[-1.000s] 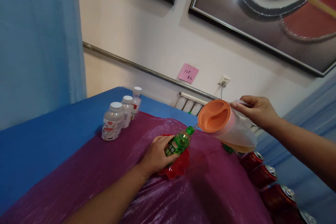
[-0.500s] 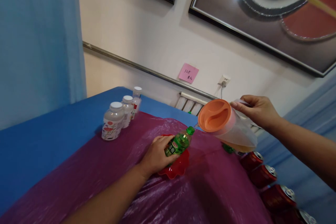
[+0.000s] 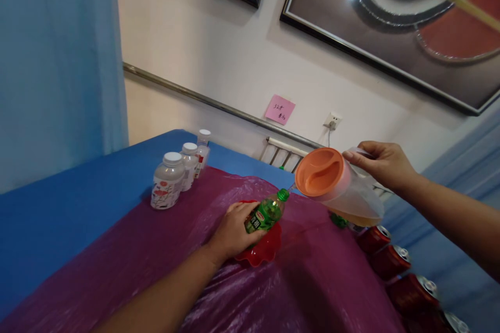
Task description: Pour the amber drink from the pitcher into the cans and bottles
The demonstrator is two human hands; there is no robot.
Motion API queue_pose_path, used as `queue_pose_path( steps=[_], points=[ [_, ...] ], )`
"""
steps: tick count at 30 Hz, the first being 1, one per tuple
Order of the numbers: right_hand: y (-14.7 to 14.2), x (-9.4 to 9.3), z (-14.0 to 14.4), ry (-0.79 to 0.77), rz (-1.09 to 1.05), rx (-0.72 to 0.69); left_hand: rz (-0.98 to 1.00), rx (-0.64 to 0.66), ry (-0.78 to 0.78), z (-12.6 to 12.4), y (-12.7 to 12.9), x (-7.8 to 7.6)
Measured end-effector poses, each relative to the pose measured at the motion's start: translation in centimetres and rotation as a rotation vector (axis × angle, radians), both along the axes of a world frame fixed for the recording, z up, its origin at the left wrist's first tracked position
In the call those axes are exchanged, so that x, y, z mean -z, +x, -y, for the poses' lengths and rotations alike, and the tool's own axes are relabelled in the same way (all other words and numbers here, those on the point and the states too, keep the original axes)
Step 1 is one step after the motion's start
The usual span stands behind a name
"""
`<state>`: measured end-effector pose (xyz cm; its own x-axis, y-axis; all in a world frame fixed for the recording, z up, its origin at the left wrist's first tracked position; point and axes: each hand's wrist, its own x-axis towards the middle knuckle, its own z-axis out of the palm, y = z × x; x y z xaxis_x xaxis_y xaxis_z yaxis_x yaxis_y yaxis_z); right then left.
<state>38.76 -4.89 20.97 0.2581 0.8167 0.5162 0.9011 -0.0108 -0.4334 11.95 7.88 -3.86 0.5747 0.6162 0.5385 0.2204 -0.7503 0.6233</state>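
Note:
My left hand [image 3: 234,231] is closed around a clear plastic bottle [image 3: 269,212] with a green label and green neck. The bottle tilts to the right and stands over a red scalloped dish [image 3: 260,254]. On the right, my right hand [image 3: 385,165] grips the handle of a translucent pitcher [image 3: 353,197] with an orange lid [image 3: 318,173]. The pitcher is tipped on its side, its spout at the bottle's mouth. Yellowish liquid lies along its lower side. A thin stream seems to run between spout and bottle, too small to tell clearly.
Several white-capped bottles [image 3: 167,182] line the left side of the purple plastic sheet [image 3: 312,281] on the blue table [image 3: 89,203]. Several red cans [image 3: 412,291] stand along the right edge, near another green-topped bottle [image 3: 339,220]. A wall with a rail [image 3: 219,105] is behind.
Almost nothing differs. Both hands, the bottle and the tipped pitcher keep their places; the view has shifted very slightly.

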Motion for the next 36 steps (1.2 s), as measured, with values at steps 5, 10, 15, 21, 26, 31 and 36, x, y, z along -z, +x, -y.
queue_pose_path(
  steps=[5, 10, 15, 21, 26, 31, 36],
  points=[
    [-0.06, -0.05, 0.02, 0.000, 0.003, 0.002, -0.007, 0.001, -0.002, 0.07, -0.02, -0.13],
    [0.13, 0.03, -0.01, 0.000, 0.001, -0.004, -0.009, 0.009, -0.005, 0.02, 0.06, -0.06],
    [0.11, -0.01, 0.01, -0.014, -0.017, 0.002, -0.013, 0.007, -0.004, -0.01, 0.07, 0.09],
    [0.19, -0.05, 0.07, -0.025, -0.031, 0.012, -0.022, 0.007, -0.009, 0.03, 0.04, 0.00],
    [0.22, -0.04, 0.11, -0.010, -0.011, 0.010, -0.021, 0.013, -0.007, -0.04, 0.11, 0.13],
    [0.44, 0.03, 0.08, -0.015, -0.004, 0.026, -0.018, 0.009, -0.009, -0.07, 0.10, 0.26],
    [0.53, 0.09, 0.09, -0.014, -0.020, 0.018, -0.016, 0.011, -0.005, 0.03, 0.04, 0.09]
  ],
)
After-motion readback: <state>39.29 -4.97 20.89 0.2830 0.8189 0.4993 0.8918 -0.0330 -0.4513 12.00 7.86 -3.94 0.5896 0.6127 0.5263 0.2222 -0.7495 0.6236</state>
